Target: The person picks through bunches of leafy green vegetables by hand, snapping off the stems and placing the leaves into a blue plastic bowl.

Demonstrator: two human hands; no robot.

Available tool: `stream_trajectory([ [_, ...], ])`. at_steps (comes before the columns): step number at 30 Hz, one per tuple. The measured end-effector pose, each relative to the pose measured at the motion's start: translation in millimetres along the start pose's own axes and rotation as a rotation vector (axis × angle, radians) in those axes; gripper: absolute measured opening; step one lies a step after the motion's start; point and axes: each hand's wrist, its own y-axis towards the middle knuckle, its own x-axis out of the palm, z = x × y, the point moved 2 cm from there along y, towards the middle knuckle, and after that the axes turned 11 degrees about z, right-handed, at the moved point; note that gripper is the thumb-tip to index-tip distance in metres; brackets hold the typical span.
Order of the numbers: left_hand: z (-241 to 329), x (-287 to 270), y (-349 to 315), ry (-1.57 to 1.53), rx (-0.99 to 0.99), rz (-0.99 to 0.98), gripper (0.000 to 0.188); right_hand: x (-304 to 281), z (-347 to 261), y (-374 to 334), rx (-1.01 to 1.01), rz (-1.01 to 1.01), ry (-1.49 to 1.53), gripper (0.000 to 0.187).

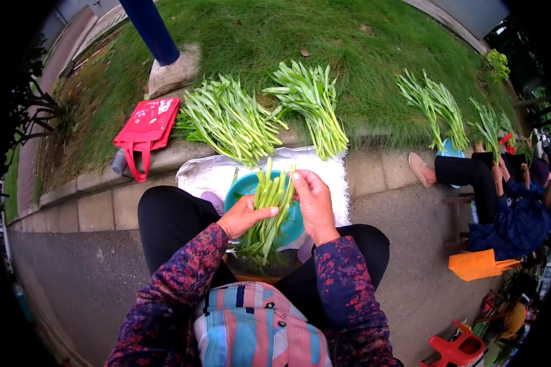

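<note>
On the far left a flat red cloth bag [148, 125] with long handles lies on the stone kerb, up off the road. Just beside it, part of a small grey bottle [119, 161] pokes out. Behind them a dark blue pole [150, 29] stands in a grey stone block on the grass.

Next comes a big fan of long green leafy stalks [229, 119], then a second fan of green stalks [312, 104]. Both lie side by side across the kerb and grass, with their cut ends toward the person, so they look sorted into tidy heaps.

Below them a white cloth sheet [205, 174] is spread on the ground, and a round teal plastic bowl [294, 227] sits on it, between the person's knees.

The left hand [246, 215] is curled around the bunch of thick green stems [269, 211], gripping it from the left side. The bunch stands almost upright over the bowl, leafy ends down. The right hand [312, 200] pinches the top of the stems from the right, fingers closed on them, so the bunch stays together.

Farther right, more green stalk bunches [434, 107] lie on the grass. Another seated person in dark clothes [508, 208] is there, with an orange bag [479, 264] near them
</note>
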Motion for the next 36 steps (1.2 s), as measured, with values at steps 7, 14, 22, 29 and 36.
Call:
stream_trajectory([
  [7,4,-10,-2,-0.106,0.003,0.048,0.028,-1,2,1,0.190,-0.010,0.201,0.028],
  [14,9,-11,-1,-0.006,0.091,0.166,0.028,-15,9,13,0.204,-0.110,0.392,0.023],
  [22,17,-39,5,-0.121,0.251,0.271,0.024,-38,-30,11,0.029,0.031,0.382,0.028],
  [29,33,-66,3,-0.120,0.341,0.364,0.030,-63,-37,21,-0.100,0.234,0.500,0.027],
  [36,33,-61,1,-0.080,0.337,0.363,0.042,-60,-50,15,-0.285,0.319,0.193,0.025],
])
